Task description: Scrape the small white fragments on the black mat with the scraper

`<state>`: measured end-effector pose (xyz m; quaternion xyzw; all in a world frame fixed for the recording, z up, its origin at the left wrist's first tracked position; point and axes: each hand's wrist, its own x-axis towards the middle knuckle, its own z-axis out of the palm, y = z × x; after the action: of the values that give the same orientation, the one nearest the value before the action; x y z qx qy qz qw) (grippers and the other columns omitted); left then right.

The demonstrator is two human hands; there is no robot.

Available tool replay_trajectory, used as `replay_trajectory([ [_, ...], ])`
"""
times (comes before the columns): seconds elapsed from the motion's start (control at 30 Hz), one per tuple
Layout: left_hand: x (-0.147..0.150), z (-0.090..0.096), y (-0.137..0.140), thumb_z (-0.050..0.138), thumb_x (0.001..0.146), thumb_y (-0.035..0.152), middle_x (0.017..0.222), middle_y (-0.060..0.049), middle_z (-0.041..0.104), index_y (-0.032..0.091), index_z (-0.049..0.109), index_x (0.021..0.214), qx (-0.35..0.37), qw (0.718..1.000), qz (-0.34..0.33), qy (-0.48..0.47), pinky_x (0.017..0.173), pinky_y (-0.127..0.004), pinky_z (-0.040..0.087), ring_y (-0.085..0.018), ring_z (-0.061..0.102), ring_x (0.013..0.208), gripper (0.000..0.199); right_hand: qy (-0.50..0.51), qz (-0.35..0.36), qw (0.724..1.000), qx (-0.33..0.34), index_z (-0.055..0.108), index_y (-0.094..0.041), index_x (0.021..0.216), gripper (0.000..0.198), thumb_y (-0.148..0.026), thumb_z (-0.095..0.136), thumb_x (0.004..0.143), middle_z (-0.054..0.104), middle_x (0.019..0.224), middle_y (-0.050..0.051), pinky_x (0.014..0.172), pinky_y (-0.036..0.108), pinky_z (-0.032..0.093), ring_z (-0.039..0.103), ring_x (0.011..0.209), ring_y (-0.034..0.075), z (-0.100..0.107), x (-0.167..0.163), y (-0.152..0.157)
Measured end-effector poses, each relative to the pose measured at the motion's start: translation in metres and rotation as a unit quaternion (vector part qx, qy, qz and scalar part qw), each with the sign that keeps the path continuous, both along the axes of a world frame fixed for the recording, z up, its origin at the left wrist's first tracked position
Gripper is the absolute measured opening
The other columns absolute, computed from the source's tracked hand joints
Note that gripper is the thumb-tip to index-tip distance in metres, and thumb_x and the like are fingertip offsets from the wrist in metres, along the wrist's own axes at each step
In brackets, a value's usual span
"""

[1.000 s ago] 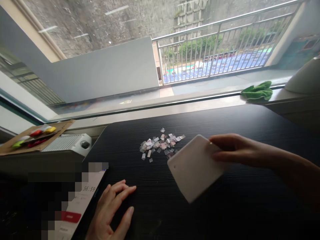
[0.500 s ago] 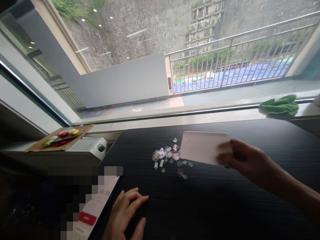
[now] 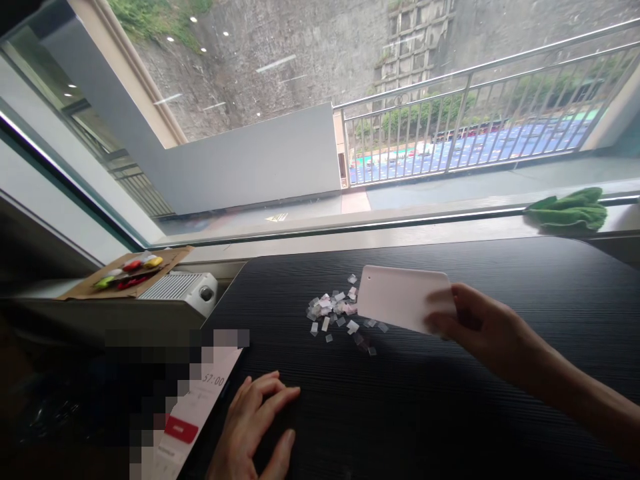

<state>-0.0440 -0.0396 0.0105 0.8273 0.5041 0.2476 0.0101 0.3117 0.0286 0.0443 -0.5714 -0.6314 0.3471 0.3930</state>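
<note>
In the head view my right hand (image 3: 453, 313) grips the right end of a thin, pale, rounded-corner plastic sheet (image 3: 395, 297) with a small hole near its upper left corner. The sheet's left edge reaches the scattered small clear and pinkish square pieces (image 3: 325, 307) on the black table (image 3: 380, 413). Whether it touches them or hovers just above, I cannot tell. A few pieces lie just below its lower edge. My left hand (image 3: 257, 420) rests on the table at the lower left, fingers apart, holding nothing.
Left of the table, a phone-like screen (image 3: 195, 400) shows a timer, partly pixelated. A radiator (image 3: 187, 293) and cardboard (image 3: 125, 280) with colourful small items stand at the far left. A green cloth (image 3: 570, 210) lies on the windowsill, right. The window (image 3: 280, 133) runs behind.
The sheet in my right hand has shifted slightly left and down, over the edge of the pile. Some small pieces at its edge have moved. My left hand stays at rest.
</note>
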Motion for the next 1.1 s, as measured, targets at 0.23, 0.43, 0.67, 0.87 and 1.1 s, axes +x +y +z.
replay_trajectory([
  [0.23,-0.002,-0.002,0.000,0.057,0.082,0.027,0.119,-0.003,0.065,0.031,0.064,0.118,-0.016,1.000,0.004,0.007,0.107,-0.042,0.041,-0.023,0.059,0.117,0.037,-0.002,0.034,0.999,-0.006,0.059,-0.023,0.093,0.029,-0.048,0.060,0.079,0.068,0.081,0.005,0.064,0.034,0.052,0.062,0.070,0.021,-0.001,0.001,0.000],
  [0.43,-0.001,-0.002,0.000,0.057,0.082,0.028,0.120,-0.003,0.065,0.031,0.065,0.117,-0.017,1.000,0.014,0.009,0.107,-0.042,0.042,-0.023,0.059,0.116,0.036,-0.059,0.003,0.998,0.006,0.059,-0.023,0.090,0.023,-0.044,0.058,0.078,0.065,0.074,0.003,0.058,0.033,0.047,0.058,0.064,0.020,0.001,0.006,0.000],
  [0.67,0.007,0.000,-0.003,0.054,0.083,0.027,0.118,-0.003,0.065,0.030,0.066,0.114,-0.024,0.999,0.035,-0.027,0.108,-0.043,0.041,-0.022,0.060,0.115,0.033,-0.015,0.092,0.995,-0.047,0.058,-0.021,0.082,0.021,-0.042,0.059,0.079,0.062,0.074,0.002,0.060,0.031,0.048,0.058,0.069,0.020,0.007,-0.005,-0.007],
  [0.87,0.012,0.000,-0.005,0.052,0.085,0.027,0.116,-0.004,0.064,0.029,0.067,0.112,-0.024,0.997,0.050,-0.049,0.109,-0.044,0.040,-0.022,0.059,0.116,0.031,-0.028,0.015,0.998,-0.047,0.059,-0.022,0.087,0.020,-0.039,0.058,0.078,0.061,0.076,0.003,0.057,0.032,0.045,0.055,0.067,0.020,0.010,0.004,-0.006],
  [1.1,0.003,0.000,-0.003,0.056,0.083,0.026,0.120,-0.004,0.063,0.030,0.063,0.118,-0.019,1.000,0.020,0.008,0.107,-0.043,0.042,-0.022,0.059,0.117,0.036,0.025,0.121,0.987,-0.103,0.058,-0.019,0.081,0.025,-0.044,0.061,0.079,0.062,0.077,0.003,0.059,0.029,0.049,0.058,0.069,0.019,0.001,-0.003,-0.007],
])
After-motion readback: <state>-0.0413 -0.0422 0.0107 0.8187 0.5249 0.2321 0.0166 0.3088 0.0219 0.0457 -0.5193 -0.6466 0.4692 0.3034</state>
